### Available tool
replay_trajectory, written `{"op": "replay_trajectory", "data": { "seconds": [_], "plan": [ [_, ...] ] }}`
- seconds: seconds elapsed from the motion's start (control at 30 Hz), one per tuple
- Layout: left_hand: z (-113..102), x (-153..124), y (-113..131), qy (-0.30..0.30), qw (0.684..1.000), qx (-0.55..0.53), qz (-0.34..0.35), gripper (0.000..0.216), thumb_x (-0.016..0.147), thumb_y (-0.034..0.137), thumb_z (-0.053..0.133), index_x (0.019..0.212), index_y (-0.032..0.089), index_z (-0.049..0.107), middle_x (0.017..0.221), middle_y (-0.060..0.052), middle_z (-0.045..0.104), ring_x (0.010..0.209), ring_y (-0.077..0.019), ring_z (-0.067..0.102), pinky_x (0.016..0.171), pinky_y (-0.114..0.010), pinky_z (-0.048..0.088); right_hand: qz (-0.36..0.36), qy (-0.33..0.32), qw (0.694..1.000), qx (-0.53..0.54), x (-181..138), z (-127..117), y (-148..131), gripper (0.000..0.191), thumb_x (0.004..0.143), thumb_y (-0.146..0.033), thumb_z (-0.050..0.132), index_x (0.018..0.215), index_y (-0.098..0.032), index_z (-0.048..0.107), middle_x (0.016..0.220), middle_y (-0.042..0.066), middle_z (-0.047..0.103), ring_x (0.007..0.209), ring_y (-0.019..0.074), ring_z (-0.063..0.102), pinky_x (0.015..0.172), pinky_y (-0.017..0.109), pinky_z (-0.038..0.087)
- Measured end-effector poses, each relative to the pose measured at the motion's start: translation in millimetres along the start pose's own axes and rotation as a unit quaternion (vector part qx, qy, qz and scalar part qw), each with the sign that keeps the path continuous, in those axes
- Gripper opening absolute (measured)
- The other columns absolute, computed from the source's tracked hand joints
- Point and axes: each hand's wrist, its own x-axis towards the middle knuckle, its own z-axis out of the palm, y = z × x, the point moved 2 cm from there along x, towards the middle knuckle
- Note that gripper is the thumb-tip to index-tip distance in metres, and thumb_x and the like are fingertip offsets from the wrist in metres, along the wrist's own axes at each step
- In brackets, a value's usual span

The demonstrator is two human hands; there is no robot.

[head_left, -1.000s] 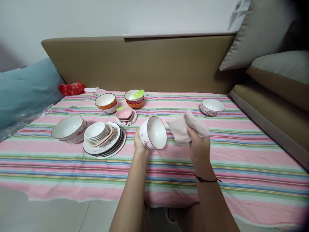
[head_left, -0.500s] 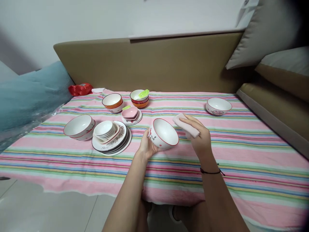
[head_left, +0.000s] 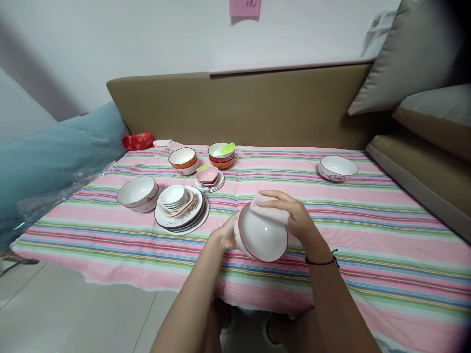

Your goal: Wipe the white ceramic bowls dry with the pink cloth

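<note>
My left hand [head_left: 226, 232] grips a white bowl [head_left: 263, 238] with a red rim by its left side. The bowl is tilted so that its inside faces me, held above the striped cloth. In my right hand [head_left: 294, 213] is a folded pale pink cloth [head_left: 271, 210], pressed against the bowl's upper right rim and inner wall. My right fingers lie over the cloth, and the thumb is hidden. Part of the left fingers is out of sight behind the bowl.
A striped cloth [head_left: 368, 235] covers the surface. At left stand a large bowl [head_left: 138, 192], plates [head_left: 198, 223] with small bowls [head_left: 172, 195], stacked bowls [head_left: 183, 158], a bowl stack [head_left: 221, 153] and a pink dish [head_left: 206, 175]. Another bowl [head_left: 337, 168] sits at right.
My right hand has brought the folded cloth left and down onto the bowl's rim. The bowl has come lower and turned its inside more toward me. The view has shifted slightly.
</note>
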Motion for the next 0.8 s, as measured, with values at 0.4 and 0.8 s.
{"op": "replay_trajectory", "data": {
  "seconds": [0.4, 0.8],
  "plan": [
    [5.6, -12.2, 7.5, -0.017, 0.993, -0.025, 0.117, 0.022, 0.078, 0.034, 0.066, 0.095, 0.022, 0.072, 0.081, -0.008, 0.075, 0.094, -0.0304, 0.069, 0.087, -0.044, 0.051, 0.024, 0.009, 0.999, -0.023, 1.7, 8.8, -5.3, 0.039, 0.086, -0.015, 0.044, 0.105, -0.03, 0.074, 0.123, 0.002, 0.066, 0.117, 0.0232, 0.059, 0.103, 0.04, 0.044],
    [16.2, -11.9, 18.0, 0.067, 0.963, -0.06, 0.254, 0.03, 0.078, 0.045, 0.063, 0.087, 0.018, 0.07, 0.079, -0.006, 0.073, 0.086, -0.0258, 0.069, 0.081, -0.036, 0.053, 0.09, 0.044, 0.992, -0.071, -0.6, 11.0, 7.8, 0.041, 0.082, -0.013, 0.043, 0.105, -0.025, 0.075, 0.113, 0.006, 0.071, 0.105, 0.0236, 0.064, 0.096, 0.041, 0.048]
  ]
}}
